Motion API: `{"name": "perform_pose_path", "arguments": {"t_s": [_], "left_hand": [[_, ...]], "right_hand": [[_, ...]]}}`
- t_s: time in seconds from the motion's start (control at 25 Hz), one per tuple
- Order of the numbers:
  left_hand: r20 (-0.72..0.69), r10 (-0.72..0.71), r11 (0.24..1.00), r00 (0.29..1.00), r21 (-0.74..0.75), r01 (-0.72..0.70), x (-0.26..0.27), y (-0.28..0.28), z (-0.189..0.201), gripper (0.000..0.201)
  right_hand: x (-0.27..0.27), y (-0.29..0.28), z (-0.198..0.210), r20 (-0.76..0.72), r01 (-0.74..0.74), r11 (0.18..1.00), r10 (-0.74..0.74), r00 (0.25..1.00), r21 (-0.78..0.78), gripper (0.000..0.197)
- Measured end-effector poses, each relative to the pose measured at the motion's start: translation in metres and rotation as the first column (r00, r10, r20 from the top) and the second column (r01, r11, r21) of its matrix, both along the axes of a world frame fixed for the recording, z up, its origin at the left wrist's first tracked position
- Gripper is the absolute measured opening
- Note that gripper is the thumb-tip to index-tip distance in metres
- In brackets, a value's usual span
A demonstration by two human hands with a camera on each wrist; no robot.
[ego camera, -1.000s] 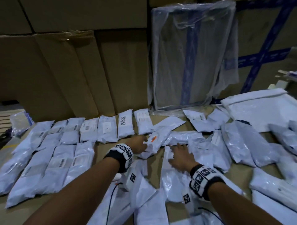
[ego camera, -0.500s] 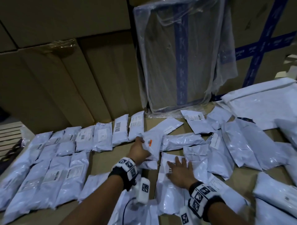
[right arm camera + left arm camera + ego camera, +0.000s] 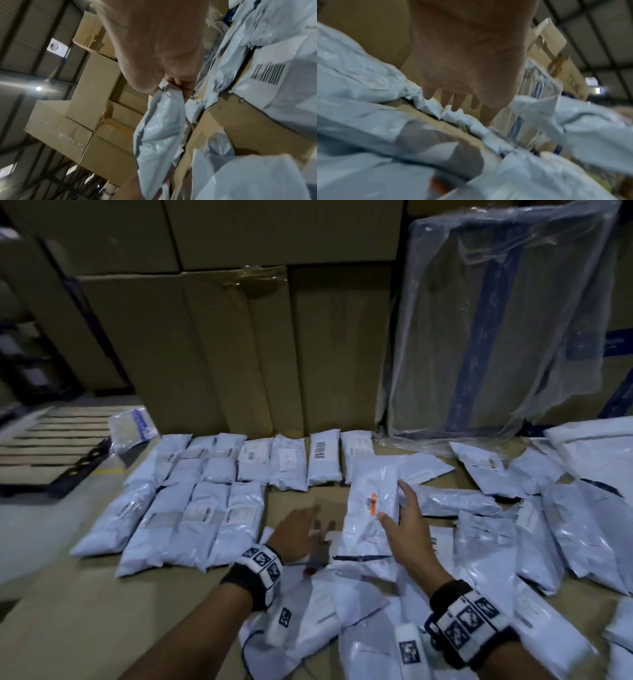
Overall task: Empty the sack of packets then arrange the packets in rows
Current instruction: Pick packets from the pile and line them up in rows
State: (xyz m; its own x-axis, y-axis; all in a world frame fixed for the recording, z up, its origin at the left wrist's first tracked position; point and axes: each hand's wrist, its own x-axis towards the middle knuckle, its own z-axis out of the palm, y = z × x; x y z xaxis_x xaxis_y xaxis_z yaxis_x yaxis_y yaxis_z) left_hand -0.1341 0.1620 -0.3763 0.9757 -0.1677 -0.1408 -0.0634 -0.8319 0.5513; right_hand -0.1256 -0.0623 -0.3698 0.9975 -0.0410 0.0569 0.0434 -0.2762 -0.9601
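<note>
Several white packets lie in two neat rows at the left: a back row (image 3: 287, 460) and a front row (image 3: 191, 518). Loose packets (image 3: 565, 525) are scattered to the right and in front of me. My right hand (image 3: 392, 501) pinches the edge of a white packet with an orange mark (image 3: 371, 494), which stands tilted over the pile; the right wrist view shows the thumb and fingers (image 3: 171, 83) closed on that packet (image 3: 161, 128). My left hand (image 3: 308, 523) hovers blurred over bare cardboard, its fingers (image 3: 453, 102) straight and holding nothing.
The packets lie on a cardboard surface (image 3: 301, 498). Tall cardboard boxes (image 3: 239, 354) wall off the back. A plastic-wrapped flat box (image 3: 496, 337) leans at the back right, beside a large white bag (image 3: 599, 446). A pallet (image 3: 51, 446) lies to the left.
The orange-marked packet passed from my left hand to my right. The left hand let go and drew back to the left; the right hand lifted off the pile.
</note>
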Motion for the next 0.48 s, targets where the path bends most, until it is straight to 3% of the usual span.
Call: {"name": "perform_pose_path", "arguments": {"t_s": [0.08, 0.12, 0.32, 0.4, 0.48], "left_hand": [[-0.155, -0.117, 0.951, 0.981, 0.266, 0.156, -0.014, 0.01, -0.012, 0.053], [-0.18, -0.128, 0.943, 0.975, 0.284, 0.176, -0.021, 0.011, -0.015, 0.046], [-0.264, -0.067, 0.997, 0.962, -0.064, 0.052, -0.024, 0.046, 0.002, 0.014], [-0.302, -0.012, 1.0, 0.953, -0.008, 0.011, -0.011, 0.071, 0.012, 0.005], [-0.196, 0.072, 0.988, 0.978, 0.148, -0.043, 0.006, 0.095, 0.012, 0.016]], "right_hand": [[0.005, 0.023, -0.006, 0.035, -0.048, 0.995, 0.052, 0.998, -0.091, 0.074], [0.01, 0.033, -0.009, 0.051, -0.071, 0.988, 0.079, 0.996, -0.136, 0.076], [0.048, 0.088, -0.008, -0.07, -0.219, 0.967, 0.211, 0.975, -0.133, 0.074], [0.065, 0.111, -0.013, -0.111, -0.242, 0.961, 0.227, 0.967, -0.138, 0.073], [0.079, 0.137, -0.026, -0.155, -0.289, 0.942, 0.264, 0.952, -0.171, 0.071]]}}
